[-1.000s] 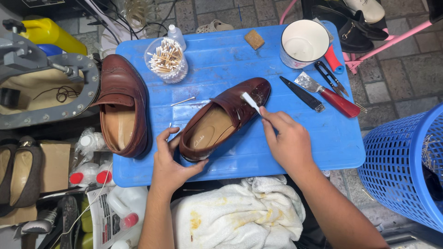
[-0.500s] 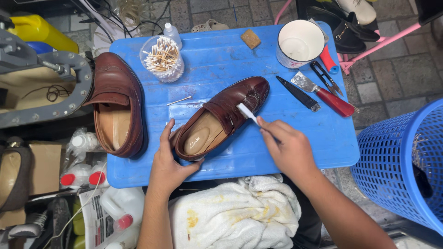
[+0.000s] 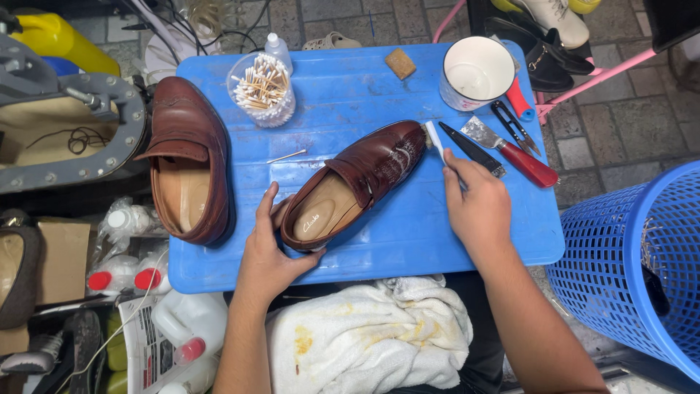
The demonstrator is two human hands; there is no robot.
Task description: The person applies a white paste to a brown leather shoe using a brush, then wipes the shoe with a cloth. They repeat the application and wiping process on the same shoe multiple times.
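There is only one view, from a camera worn on the person's head, looking almost straight down over their forearms. It sits close enough that the blue tray table (image 3: 350, 95) fills the middle of the frame, its far edge near the top and its near edge above the white towel (image 3: 372, 335) on the lap. Both hands reach in from the bottom edge, the left hand (image 3: 266, 252) left of centre and the right hand (image 3: 477, 204) right of centre. The frame's left side takes in the floor clutter beside the table; its right side catches the blue basket (image 3: 627, 270). Paved ground shows along the top.
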